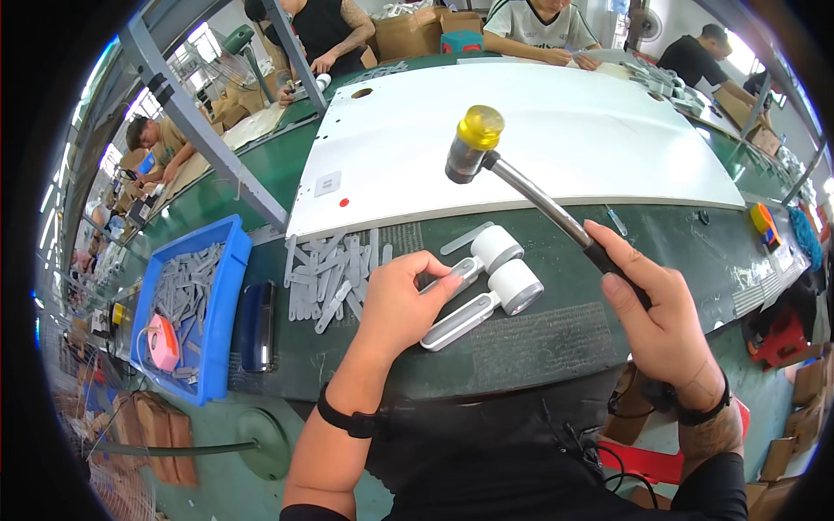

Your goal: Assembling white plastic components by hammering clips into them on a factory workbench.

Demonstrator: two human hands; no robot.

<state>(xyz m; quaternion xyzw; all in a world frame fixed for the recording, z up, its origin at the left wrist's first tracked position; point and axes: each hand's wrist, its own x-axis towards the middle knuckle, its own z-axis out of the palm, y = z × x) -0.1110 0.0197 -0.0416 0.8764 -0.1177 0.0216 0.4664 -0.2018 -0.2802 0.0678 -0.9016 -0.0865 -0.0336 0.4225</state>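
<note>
Looks mid-job: left hand (395,301) pinches the farther of two round-headed white plastic gadgets (499,248) near the green tabletop (417,375)'s front edge, right hand (658,323)'s wrapped round a raised yellow-tipped metal mallet (539,199), no telling if either's finished, and loads of flat grey plastic strips (328,276) seem unfitted.

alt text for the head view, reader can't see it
A person's right hand holds a yellow-tipped mallet over a dark green workbench while the left hand touches one of two white-headed devices. To the left are loose grey strips and a blue bin holding grey pieces; a large white panel lies beyond.
</note>
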